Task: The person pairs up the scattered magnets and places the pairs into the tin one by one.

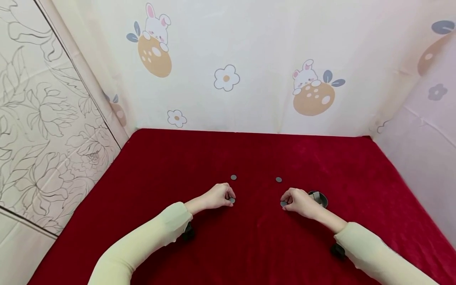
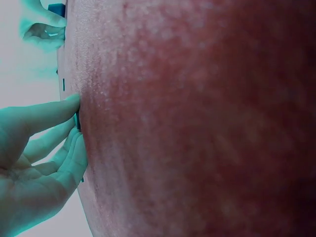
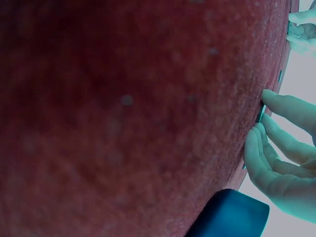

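Note:
On the red cloth, my left hand [image 1: 218,195] holds a small grey disc [image 1: 232,200] by its edge between thumb and fingers. The left wrist view shows that disc [image 2: 77,120] edge-on, low against the cloth. My right hand [image 1: 300,202] pinches a matching grey disc [image 1: 283,204] the same way; in the right wrist view this disc [image 3: 260,114] also lies at cloth level. Beyond the hands lie two more discs, one at the left [image 1: 233,177] and one at the right [image 1: 279,179]. Whether they are coins is too small to tell.
Just right of my right hand stands a small round dark grey container [image 1: 323,200], partly hidden by the hand, with a paler piece [image 1: 316,195] at it. Red cloth [image 1: 249,245] covers the table. Printed curtains [image 1: 263,47] enclose the back and sides.

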A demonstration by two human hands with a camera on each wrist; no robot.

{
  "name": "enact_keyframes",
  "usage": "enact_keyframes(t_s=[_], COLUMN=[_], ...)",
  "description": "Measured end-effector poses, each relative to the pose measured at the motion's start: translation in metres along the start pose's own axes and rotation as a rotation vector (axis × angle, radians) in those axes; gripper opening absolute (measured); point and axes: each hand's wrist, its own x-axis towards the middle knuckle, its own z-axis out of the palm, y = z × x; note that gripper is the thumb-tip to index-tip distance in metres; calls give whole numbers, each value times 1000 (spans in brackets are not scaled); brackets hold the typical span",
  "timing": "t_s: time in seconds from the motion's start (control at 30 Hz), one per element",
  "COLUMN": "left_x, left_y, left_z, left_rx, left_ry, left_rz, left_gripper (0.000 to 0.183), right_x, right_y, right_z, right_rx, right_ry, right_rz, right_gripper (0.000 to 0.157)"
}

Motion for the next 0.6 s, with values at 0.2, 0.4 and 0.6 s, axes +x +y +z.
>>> enact_keyframes(t_s=[0.2,0.4,0.6], left_x=[2,6,13], left_y=[1,4,13], left_z=[1,3,6], left_rx=[-6,-25,-25], left_ry=[2,-9,-22], left_rz=[-6,0,-2], left_gripper=[13,12,14], right_x=[1,3,10], right_y=[1,-3,-11], right_z=[1,5,7], right_rx=[-8,11,33], right_ry=[6,20,-9], right_rz=[-1,-16,-39], right_gripper=[12,11,10])
